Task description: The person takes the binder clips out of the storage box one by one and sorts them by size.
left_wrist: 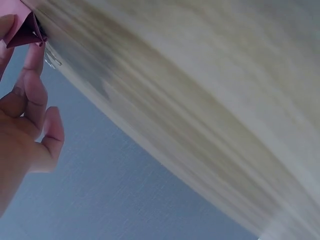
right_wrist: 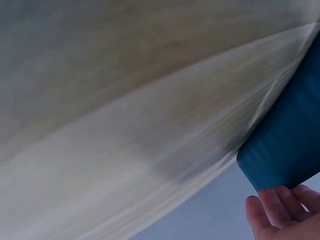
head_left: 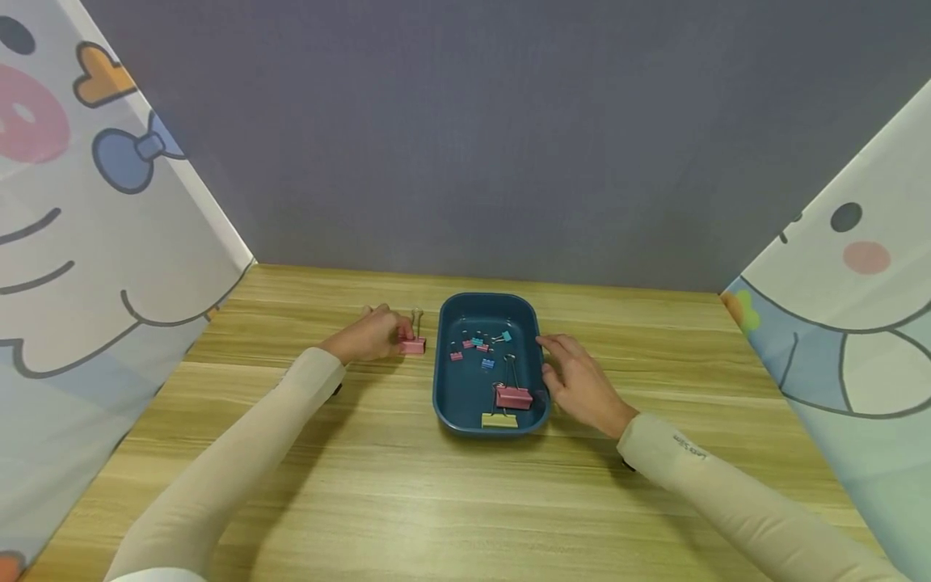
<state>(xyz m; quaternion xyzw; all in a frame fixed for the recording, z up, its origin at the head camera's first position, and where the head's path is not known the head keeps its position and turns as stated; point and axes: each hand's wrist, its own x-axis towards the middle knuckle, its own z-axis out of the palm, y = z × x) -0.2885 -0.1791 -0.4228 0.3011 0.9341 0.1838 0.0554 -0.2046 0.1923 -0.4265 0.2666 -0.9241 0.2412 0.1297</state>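
Note:
My left hand (head_left: 374,333) pinches a large pink binder clip (head_left: 414,346) just left of a dark blue tray (head_left: 439,380). The wire handles of that clip point away from me in the head view. Up close in the left wrist view, the pink binder clip (left_wrist: 21,25) shows its folded triangular end between thumb and finger. On the opposite side, my right hand (head_left: 582,386) touches the tray's right rim with relaxed fingers. The right wrist view shows its fingertips against the blue tray wall (right_wrist: 285,145).
Inside the tray lie several small pink and blue binder clips (head_left: 487,364), a large pink one (head_left: 513,397) and a yellow one (head_left: 499,420). The tray stands on a wood-grain table (head_left: 407,501). A grey panel (head_left: 480,145) rises behind, with cartoon-printed sheets at both sides.

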